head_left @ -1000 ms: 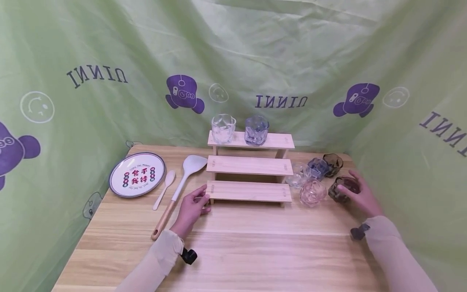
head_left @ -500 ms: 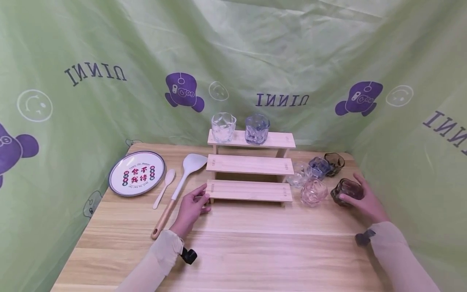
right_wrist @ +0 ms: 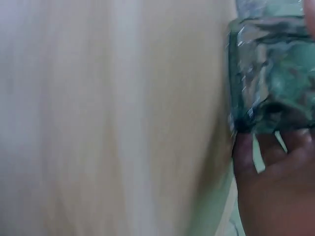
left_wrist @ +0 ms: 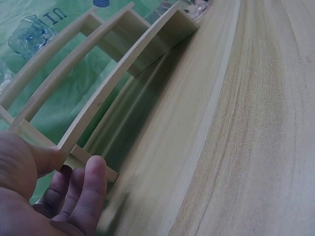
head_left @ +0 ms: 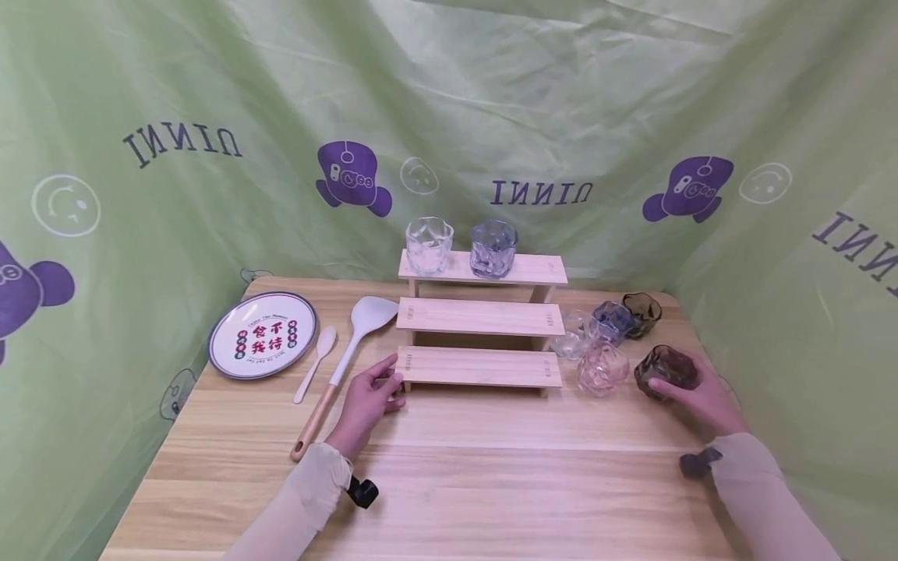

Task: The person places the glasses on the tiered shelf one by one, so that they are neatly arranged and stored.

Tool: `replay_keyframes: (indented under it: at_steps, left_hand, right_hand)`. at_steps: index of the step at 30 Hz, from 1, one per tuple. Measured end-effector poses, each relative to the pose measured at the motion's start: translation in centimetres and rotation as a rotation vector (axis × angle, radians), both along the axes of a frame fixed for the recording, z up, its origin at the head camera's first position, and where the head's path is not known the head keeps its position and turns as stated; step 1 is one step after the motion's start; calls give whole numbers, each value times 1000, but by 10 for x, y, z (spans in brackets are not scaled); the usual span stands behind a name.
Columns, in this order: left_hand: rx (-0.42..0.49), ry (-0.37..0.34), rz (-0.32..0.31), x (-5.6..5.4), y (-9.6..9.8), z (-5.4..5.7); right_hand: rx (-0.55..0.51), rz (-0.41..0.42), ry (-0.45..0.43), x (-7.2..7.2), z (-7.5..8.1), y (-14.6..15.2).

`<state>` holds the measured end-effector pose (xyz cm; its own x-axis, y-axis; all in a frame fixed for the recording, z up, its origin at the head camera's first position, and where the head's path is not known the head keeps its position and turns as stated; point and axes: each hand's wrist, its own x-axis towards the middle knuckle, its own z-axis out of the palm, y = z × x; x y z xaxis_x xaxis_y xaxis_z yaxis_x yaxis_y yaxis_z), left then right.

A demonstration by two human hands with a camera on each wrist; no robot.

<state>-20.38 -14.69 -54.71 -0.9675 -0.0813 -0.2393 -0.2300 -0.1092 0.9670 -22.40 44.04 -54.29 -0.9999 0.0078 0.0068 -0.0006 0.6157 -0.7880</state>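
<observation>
My left hand [head_left: 367, 401] holds the left end of the lowest step of a three-step wooden display stand [head_left: 480, 366]. In the left wrist view its thumb lies on the board's edge and the fingers [left_wrist: 93, 182] curl beneath. At the right, my right hand [head_left: 714, 399] grips a dark smoky glass [head_left: 665, 372] from its right side, thumb toward the front. The right wrist view shows this glass [right_wrist: 275, 73] close up, with fingers behind it. A clear glass [head_left: 429, 248] and a bluish glass [head_left: 493, 251] stand on the top step.
Between the stand and the dark glass sit a pink glass [head_left: 603, 370], a clear glass [head_left: 575, 335], a blue glass [head_left: 613, 322] and a brown glass [head_left: 641, 315]. To the left lie a plate [head_left: 263, 335], a small spoon [head_left: 317, 362] and a white spatula [head_left: 354, 343]. Green curtain [head_left: 449, 117] surrounds the table.
My right hand and the dark glass have shifted slightly right and toward me, and the fingers now lie closer round the glass. The left hand stays on the stand.
</observation>
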Motion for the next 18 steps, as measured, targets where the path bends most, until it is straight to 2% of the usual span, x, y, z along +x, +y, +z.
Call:
replay_keyframes:
  at_steps: [2, 5, 9, 11, 14, 18]
  left_hand:
    - [1, -3, -1, 0, 0, -1]
    - [2, -7, 0, 0, 0, -1]
    - [-1, -14, 2, 0, 0, -1]
    - [-7, -13, 4, 0, 0, -2]
    - [-4, -12, 7, 0, 0, -2]
    - [-2, -7, 10, -1, 0, -3]
  right_hand:
    - [12, -48, -3, 1, 1, -3]
    - [-53, -94, 3, 1, 2, -7]
    - [-129, -115, 67, 0, 11, -12]
    - [-154, -113, 98, -1, 23, -17]
    - [-183, -111, 130, -5, 48, -31]
    - [-262, -124, 140, -20, 84, -59]
